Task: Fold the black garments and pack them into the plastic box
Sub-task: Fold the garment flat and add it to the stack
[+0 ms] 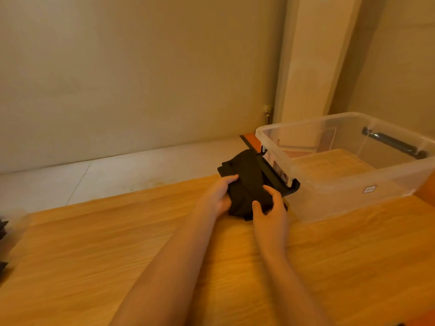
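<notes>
Forearms enter from the bottom centre of the frame and converge on a folded black garment (244, 177) in the middle. Left grip (217, 196): fingers curled over the bundle's left edge, thumb on top, clenched on the cloth. Right grip (270, 208): thumb and fingers wrapped round the lower right corner, likewise grasping the cloth. Garment sits at the far edge of the wooden surface (117, 243), just beside the left end of the plastic box (341, 203); whether its underside touches the wood cannot be told. Box is clear, open-topped and stands on the surface at right of frame, with a black latch (275, 178) on its near end, a grey handle (393, 144) on the far end and a small label (369, 189) on the front wall. Dark cloth (2, 229) shows at the left edge, blurred. Pale floor tiles (117, 175) lie beyond the surface, a plain wall (141, 78) behind, and a tall white column (313, 67) at upper right.
</notes>
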`<state>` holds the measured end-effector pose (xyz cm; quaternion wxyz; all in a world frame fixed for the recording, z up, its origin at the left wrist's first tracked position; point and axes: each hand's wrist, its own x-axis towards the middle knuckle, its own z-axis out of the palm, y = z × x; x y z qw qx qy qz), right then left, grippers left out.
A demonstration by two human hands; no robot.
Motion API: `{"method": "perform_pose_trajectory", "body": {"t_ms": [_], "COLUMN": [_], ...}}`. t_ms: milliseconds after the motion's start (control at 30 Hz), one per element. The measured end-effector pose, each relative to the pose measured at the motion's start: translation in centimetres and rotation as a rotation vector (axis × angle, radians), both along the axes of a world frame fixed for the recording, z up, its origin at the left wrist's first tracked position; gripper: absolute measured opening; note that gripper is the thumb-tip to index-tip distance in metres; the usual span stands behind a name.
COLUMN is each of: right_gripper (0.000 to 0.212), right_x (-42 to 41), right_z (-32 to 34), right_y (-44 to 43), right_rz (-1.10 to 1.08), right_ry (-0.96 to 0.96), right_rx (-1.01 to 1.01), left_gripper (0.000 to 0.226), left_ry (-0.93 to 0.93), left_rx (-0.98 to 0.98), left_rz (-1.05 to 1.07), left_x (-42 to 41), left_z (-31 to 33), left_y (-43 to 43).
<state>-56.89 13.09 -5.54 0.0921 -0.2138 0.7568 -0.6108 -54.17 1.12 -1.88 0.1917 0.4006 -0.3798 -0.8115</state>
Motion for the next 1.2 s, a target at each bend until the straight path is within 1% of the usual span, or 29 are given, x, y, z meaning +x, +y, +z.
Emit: {"method": "perform_pose_trajectory", "body": {"t_ms": [100,300,367,500,567,633,733,900,1100,1200], "right_gripper": [0.044,0.043,0.042,0.040,0.042,0.044,0.048,0.045,0.046,0.046], "right_x": [0.3,1.4,1.6,0.9,0.3,0.2,0.7,0.8,1.3,1.5], "right_z": [-0.3,0.2,0.4,1.5,1.6,1.3,0.2,-0.5,-0.5,-0.5], "right_y": [-0.2,-0.2,-0.3,-0.2,-0.2,-0.4,-0.8,-0.7,-0.7,-0.6], "right_rz": [-0.009,0.037,0.059,0.061,0.079,0.104,0.062,-0.010,-0.071,-0.097], "right_ry": [0.005,-0.060,-0.101,-0.272,-0.291,-0.269,-0.184,-0.111,-0.039,0.046], "right_rx": [0.051,0.055,0.011,-0.173,-0.195,-0.170,-0.096,-0.046,-0.030,-0.021], "left_gripper": [0.036,0.034,0.034,0.042,0.043,0.042,0.042,0.046,0.062,0.063], "left_ry": [0.010,0.015,0.019,0.080,0.084,0.033,-0.004,0.076,0.096,0.123], "left_rx": [0.001,-0.019,-0.025,-0.060,-0.078,-0.094,-0.096,-0.113,-0.151,-0.152], "left_rz": [-0.006,0.004,0.019,0.023,0.036,0.060,0.065,0.059,0.066,0.076], "left_x": [0.6,3.3,3.7,3.2,2.7,2.5,2.6,2.3,1.6,1.4], "left_z": [-0.1,-0.3,-0.2,0.6,0.8,0.6,0.0,0.2,0.7,1.0], "left_y": [-0.3,-1.0,-1.0,-1.2,-1.3,-1.2,-1.2,-1.5,-1.3,-1.5]}}
